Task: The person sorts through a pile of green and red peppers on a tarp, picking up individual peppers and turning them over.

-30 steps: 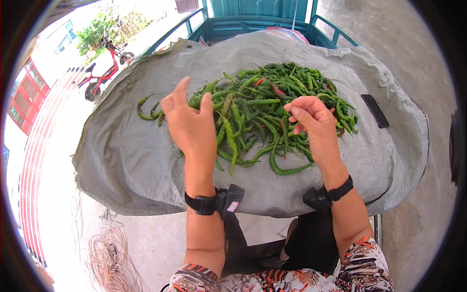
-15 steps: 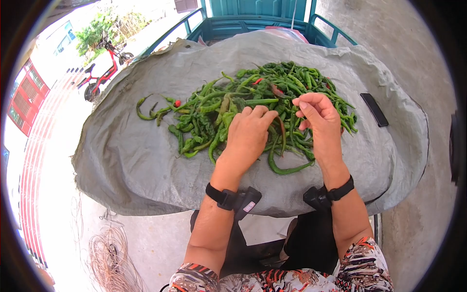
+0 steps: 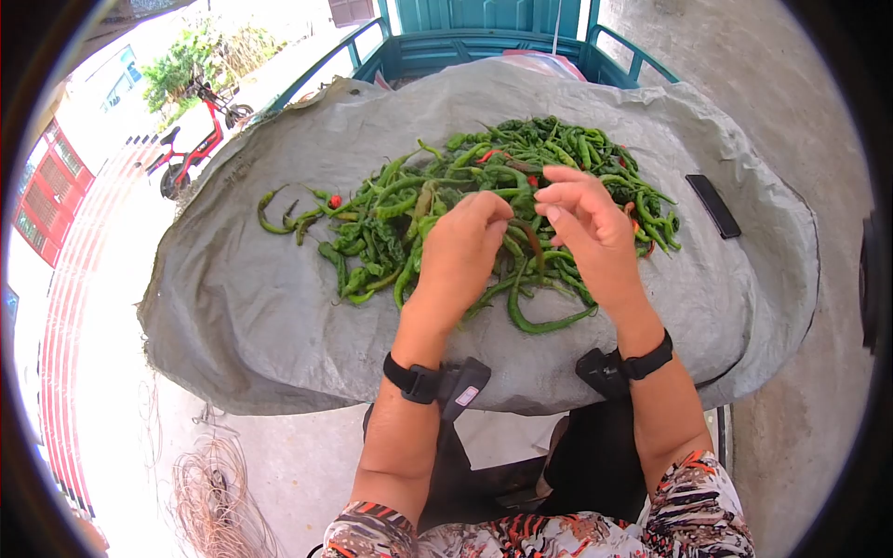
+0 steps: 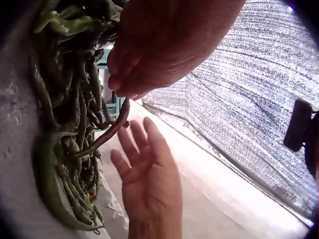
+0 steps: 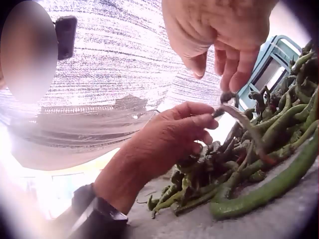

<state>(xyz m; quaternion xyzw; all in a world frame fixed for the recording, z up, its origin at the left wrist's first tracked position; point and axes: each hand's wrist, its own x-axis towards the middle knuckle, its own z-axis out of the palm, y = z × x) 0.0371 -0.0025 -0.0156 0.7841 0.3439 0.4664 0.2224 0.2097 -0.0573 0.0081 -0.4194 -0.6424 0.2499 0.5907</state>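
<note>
My left hand (image 3: pixel 462 249) pinches a thin reddish-brown chili pepper (image 4: pixel 118 124) by one end, and the pepper slants down over the heap. Just to its right, my right hand (image 3: pixel 597 244) is held with fingers spread and lightly bent, its fingertips close to the pinched end in the right wrist view. Below both hands lies a heap of green chili peppers (image 3: pixel 377 246), with a few red ones among them. One long curved green pepper (image 3: pixel 549 326) lies at the heap's near edge.
The heap rests on a grey tarp (image 3: pixel 251 316). A black phone (image 3: pixel 713 206) lies on the tarp at the right. Several loose peppers (image 3: pixel 270 212) lie off to the left. Behind stands a teal cargo bed (image 3: pixel 465 46); tangled wire (image 3: pixel 219 498) is on the ground at lower left.
My left hand came from the heap's left side to its middle and now pinches the reddish-brown pepper. My right hand shifted slightly left, and its fingertips, earlier together, have spread.
</note>
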